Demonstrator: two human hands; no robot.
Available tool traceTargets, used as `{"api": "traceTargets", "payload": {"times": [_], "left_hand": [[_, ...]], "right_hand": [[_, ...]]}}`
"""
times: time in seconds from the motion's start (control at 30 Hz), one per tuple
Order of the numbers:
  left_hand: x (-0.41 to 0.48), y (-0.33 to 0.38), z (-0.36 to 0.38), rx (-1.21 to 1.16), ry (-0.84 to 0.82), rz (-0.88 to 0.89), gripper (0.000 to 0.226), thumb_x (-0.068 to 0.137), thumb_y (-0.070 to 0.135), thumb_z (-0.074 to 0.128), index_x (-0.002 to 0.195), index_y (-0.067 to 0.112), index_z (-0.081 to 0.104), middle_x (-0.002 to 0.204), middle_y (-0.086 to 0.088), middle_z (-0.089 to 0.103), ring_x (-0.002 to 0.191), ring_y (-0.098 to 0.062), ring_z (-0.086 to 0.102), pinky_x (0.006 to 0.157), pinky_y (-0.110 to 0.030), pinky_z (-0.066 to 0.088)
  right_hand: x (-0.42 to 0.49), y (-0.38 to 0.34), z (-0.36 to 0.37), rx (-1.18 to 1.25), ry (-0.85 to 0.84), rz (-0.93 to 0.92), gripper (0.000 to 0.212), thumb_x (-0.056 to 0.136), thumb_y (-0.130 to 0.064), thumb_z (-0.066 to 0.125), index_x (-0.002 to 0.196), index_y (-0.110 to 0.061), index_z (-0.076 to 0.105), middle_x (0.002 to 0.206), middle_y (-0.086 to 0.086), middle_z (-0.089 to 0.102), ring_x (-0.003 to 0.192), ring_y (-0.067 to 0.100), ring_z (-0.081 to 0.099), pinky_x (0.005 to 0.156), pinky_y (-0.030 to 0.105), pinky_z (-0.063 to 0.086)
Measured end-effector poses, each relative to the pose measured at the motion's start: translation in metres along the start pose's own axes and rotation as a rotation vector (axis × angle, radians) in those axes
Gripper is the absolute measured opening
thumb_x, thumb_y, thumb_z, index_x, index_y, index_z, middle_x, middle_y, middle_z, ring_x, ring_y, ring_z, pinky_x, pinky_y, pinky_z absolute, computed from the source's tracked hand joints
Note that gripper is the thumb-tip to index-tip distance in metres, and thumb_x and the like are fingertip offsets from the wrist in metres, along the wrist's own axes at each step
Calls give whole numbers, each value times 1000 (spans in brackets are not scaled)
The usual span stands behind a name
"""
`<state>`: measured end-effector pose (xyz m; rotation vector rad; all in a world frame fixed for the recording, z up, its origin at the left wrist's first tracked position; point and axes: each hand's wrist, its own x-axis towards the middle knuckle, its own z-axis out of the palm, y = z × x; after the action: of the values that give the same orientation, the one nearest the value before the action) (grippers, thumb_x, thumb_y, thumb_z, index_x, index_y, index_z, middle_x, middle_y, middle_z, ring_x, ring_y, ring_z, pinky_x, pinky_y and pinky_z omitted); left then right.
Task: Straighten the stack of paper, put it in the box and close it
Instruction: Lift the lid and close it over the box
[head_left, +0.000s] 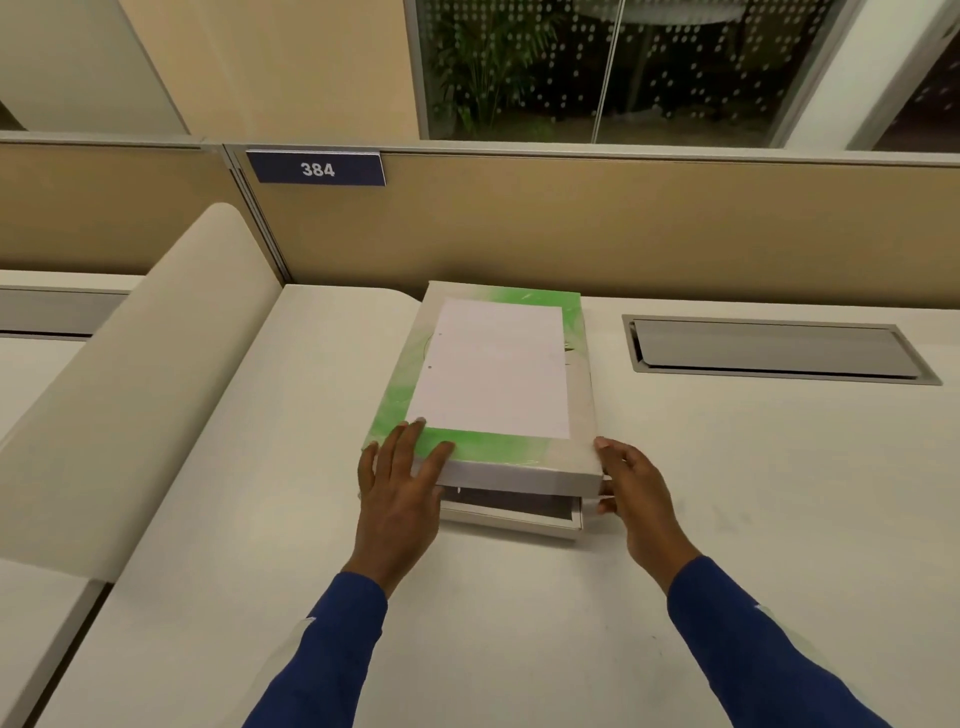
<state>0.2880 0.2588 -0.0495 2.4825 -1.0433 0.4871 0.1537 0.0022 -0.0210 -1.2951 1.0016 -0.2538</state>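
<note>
A flat box lies on the white desk, its white and green lid (483, 452) sitting over a lower tray (511, 519) that sticks out at the near edge with a dark gap between them. A white punched sheet of paper (493, 369) lies flat on top of the lid. My left hand (400, 488) rests with spread fingers on the lid's near left corner, fingertips touching the sheet's corner. My right hand (631, 493) holds the lid's near right corner, thumb on top and fingers at the side. What is inside the box is hidden.
A grey recessed cable hatch (779, 351) is set in the desk (519, 623) at the right. A curved beige divider (130, 395) borders the desk on the left. A tan partition with a blue sign reading 384 (317, 169) stands behind the box.
</note>
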Motion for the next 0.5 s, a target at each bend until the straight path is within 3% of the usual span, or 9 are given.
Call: {"api": "traceTargets", "payload": {"times": [0.1, 0.17, 0.23, 0.3, 0.4, 0.5], "left_hand": [[-4, 3, -5, -114, -23, -244, 98, 79, 67, 69, 158, 22, 33, 167, -11, 23, 156, -27, 20, 123, -50, 14], [-4, 6, -7, -286, 9, -574, 99, 84, 72, 58, 160, 19, 25, 166, -11, 25, 155, -28, 24, 123, -49, 22], [-1, 6, -9, -497, 19, -840, 84, 92, 64, 53, 157, 16, 30, 154, -12, 43, 142, -32, 43, 114, -52, 40], [2, 5, -10, -623, 42, -930, 62, 99, 47, 59, 150, 17, 42, 134, -8, 58, 119, -29, 59, 95, -39, 53], [2, 3, -16, -630, 91, -925, 29, 98, 30, 62, 125, 19, 56, 108, -2, 64, 90, -14, 62, 67, -18, 44], [1, 0, -19, -656, 99, -971, 17, 95, 23, 63, 108, 23, 53, 95, 3, 62, 86, -15, 60, 61, -19, 40]], "right_hand": [[-1, 6, 1, -142, -8, -87, 26, 96, -46, 61, 118, -32, 62, 103, 2, 69, 82, 21, 69, 56, 27, 57], [-4, 11, 3, -269, 27, -151, 30, 98, -46, 58, 124, -31, 60, 103, 2, 69, 84, 20, 69, 63, 31, 61], [-8, 18, 5, -408, 77, -233, 33, 100, -44, 54, 129, -28, 59, 100, -1, 68, 86, 19, 68, 73, 35, 60], [-14, 23, 9, -490, 100, -291, 35, 103, -41, 49, 133, -25, 57, 97, -4, 64, 85, 15, 64, 72, 28, 53], [-21, 26, 12, -547, 112, -328, 37, 105, -36, 45, 137, -21, 56, 101, -2, 63, 86, 15, 61, 73, 26, 45], [-29, 27, 13, -564, 109, -337, 38, 106, -33, 44, 139, -18, 55, 102, -1, 62, 85, 13, 61, 72, 25, 44]]}}
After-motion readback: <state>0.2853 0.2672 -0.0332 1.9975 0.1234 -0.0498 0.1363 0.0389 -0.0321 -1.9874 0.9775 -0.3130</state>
